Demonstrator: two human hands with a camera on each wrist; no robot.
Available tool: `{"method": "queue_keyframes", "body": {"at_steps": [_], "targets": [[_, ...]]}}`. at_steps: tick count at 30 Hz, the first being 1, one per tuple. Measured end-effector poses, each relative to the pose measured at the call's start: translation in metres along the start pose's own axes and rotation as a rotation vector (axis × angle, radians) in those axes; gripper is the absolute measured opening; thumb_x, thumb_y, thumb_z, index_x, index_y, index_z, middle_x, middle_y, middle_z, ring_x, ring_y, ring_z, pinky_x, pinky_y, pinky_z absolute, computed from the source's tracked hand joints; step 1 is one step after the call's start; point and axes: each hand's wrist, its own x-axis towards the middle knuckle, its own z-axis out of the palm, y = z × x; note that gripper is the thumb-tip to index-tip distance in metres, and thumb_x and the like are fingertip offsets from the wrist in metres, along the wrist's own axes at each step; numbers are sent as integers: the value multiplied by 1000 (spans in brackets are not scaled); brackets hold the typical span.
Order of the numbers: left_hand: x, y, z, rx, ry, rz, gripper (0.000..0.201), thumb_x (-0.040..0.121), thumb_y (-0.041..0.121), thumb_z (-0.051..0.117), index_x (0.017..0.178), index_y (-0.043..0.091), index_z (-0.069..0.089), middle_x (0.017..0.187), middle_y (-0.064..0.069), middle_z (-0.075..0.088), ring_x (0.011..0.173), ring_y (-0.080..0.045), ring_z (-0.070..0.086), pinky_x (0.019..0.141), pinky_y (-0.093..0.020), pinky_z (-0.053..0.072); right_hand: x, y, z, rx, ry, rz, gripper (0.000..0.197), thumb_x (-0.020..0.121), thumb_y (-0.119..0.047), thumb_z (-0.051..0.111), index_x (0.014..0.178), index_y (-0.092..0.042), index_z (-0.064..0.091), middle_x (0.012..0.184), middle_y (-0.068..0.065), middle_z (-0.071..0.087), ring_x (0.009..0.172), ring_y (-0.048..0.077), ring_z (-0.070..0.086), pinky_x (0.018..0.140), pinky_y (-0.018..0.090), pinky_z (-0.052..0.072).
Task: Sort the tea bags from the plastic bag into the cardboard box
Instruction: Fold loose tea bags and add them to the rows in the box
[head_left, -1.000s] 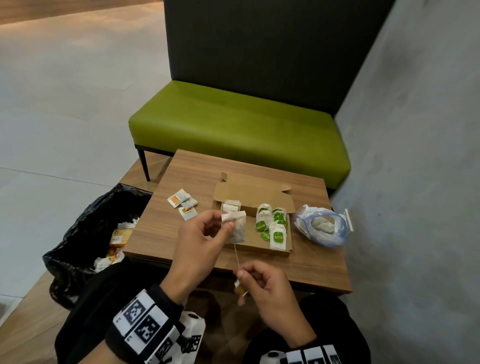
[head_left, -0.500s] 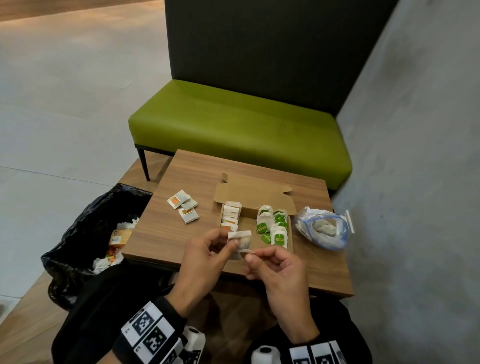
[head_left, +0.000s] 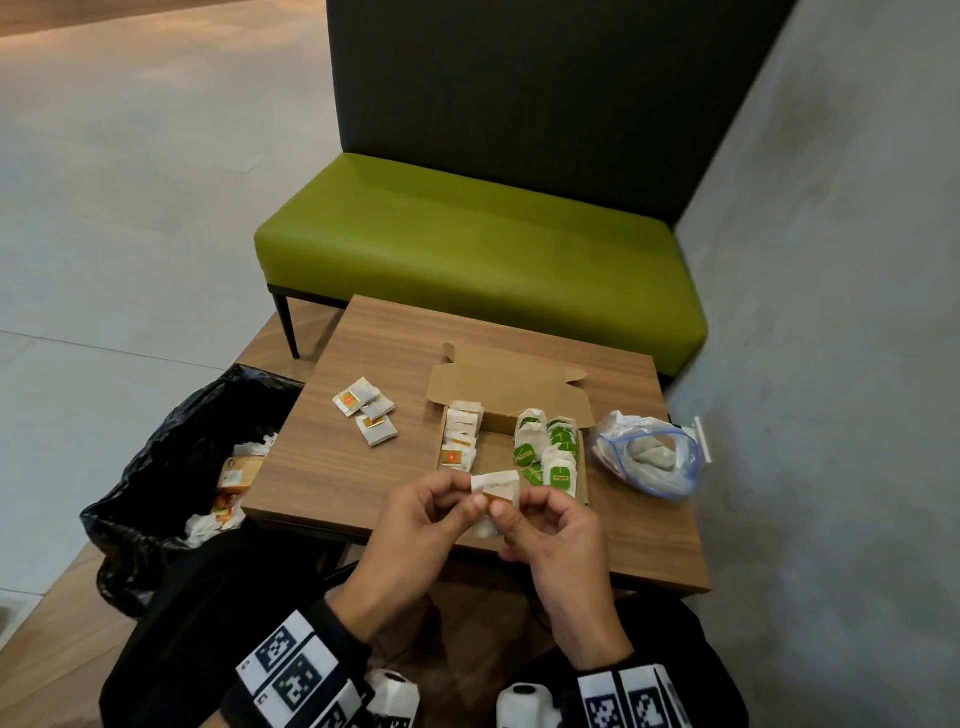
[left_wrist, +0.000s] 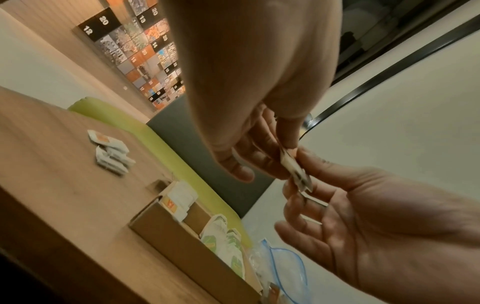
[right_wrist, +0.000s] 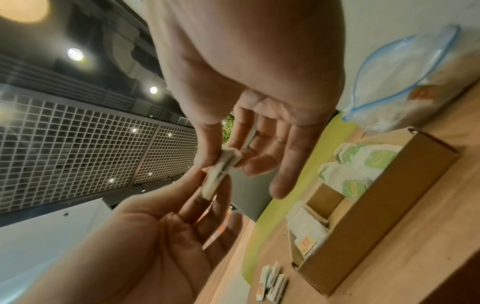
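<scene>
Both hands hold one white tea bag just above the table's near edge, in front of the cardboard box. My left hand pinches its left side and my right hand pinches its right side. The wrist views show the same tea bag edge-on between thumb and fingers of both hands. The open box holds a row of orange-tagged bags on the left and green-tagged bags on the right. The clear plastic bag, blue-rimmed, lies right of the box with tea bags inside.
Three loose orange-tagged tea bags lie on the wooden table left of the box. A black rubbish bag with wrappers stands left of the table. A green bench is behind and a grey wall is to the right.
My right hand rose from below the table edge, where it held the string's end, up to the tea bag. The left hand dropped slightly toward me. Both now pinch the bag together.
</scene>
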Motion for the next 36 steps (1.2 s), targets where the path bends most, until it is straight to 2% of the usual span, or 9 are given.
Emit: {"method": "queue_keyframes", "body": {"at_steps": [4, 9, 14, 18, 23, 26, 28, 32, 36], "targets": [[6, 6, -9, 243, -65, 31, 16, 89, 29, 67, 104, 25, 72, 100, 5, 73, 99, -15, 68, 88, -35, 56, 1, -2, -7, -33, -37, -32, 30, 67, -26, 82, 92, -11, 74, 82, 5, 77, 78, 17, 74, 68, 27, 57], [25, 14, -16, 380, -159, 49, 11, 89, 29, 70, 99, 28, 73, 90, -4, 72, 86, -20, 66, 79, -36, 54, 7, 6, -4, -20, 18, -55, 32, 63, -28, 83, 90, -12, 75, 83, 4, 77, 79, 17, 74, 68, 28, 57], [74, 14, -23, 571, -8, 91, 9, 87, 23, 73, 91, 31, 71, 75, 6, 73, 68, -2, 65, 65, -26, 53, 17, 18, -9, -36, 133, -30, 32, 67, -33, 82, 95, -20, 76, 84, -3, 75, 79, 12, 71, 75, 40, 62], [125, 13, -27, 640, 60, 62, 3, 89, 20, 71, 90, 19, 69, 76, 6, 74, 72, -6, 68, 63, -25, 51, 22, 30, -20, -87, 217, 21, 13, 78, -33, 79, 85, -23, 76, 84, -7, 76, 83, 14, 71, 80, 49, 60], [167, 2, -15, 833, -10, -18, 11, 85, 30, 74, 77, 28, 67, 82, 10, 66, 78, -10, 59, 76, -34, 48, 25, 39, -27, -134, 259, 51, 6, 86, -25, 74, 80, -25, 75, 80, -16, 73, 79, 12, 69, 79, 48, 60], [177, -11, -6, 933, -55, -55, 8, 86, 33, 74, 82, 25, 73, 87, 7, 69, 83, -12, 60, 67, -25, 39, 27, 44, -30, -130, 271, 81, 6, 86, -25, 74, 81, -26, 75, 81, -16, 74, 81, 12, 69, 81, 48, 60], [181, -21, -3, 1012, -49, -84, 8, 88, 33, 71, 88, 25, 74, 87, 9, 68, 91, -12, 62, 77, -26, 37, 28, 47, -31, -131, 282, 84, 6, 86, -25, 74, 80, -26, 76, 83, -15, 74, 83, 13, 70, 81, 49, 59], [189, -35, 0, 1184, -41, -132, 7, 89, 35, 68, 89, 29, 72, 81, 14, 62, 90, -12, 57, 102, -42, 37, 31, 51, -34, -137, 298, 86, 10, 86, -20, 75, 77, -25, 76, 81, -11, 75, 80, 15, 70, 80, 51, 59], [195, -43, 7, 1306, 0, -90, 9, 89, 35, 67, 90, 29, 73, 93, 10, 70, 98, -16, 60, 97, -41, 29, 33, 53, -36, -152, 308, 90, 14, 86, -19, 75, 74, -26, 76, 77, -9, 75, 77, 15, 69, 78, 52, 59]]}}
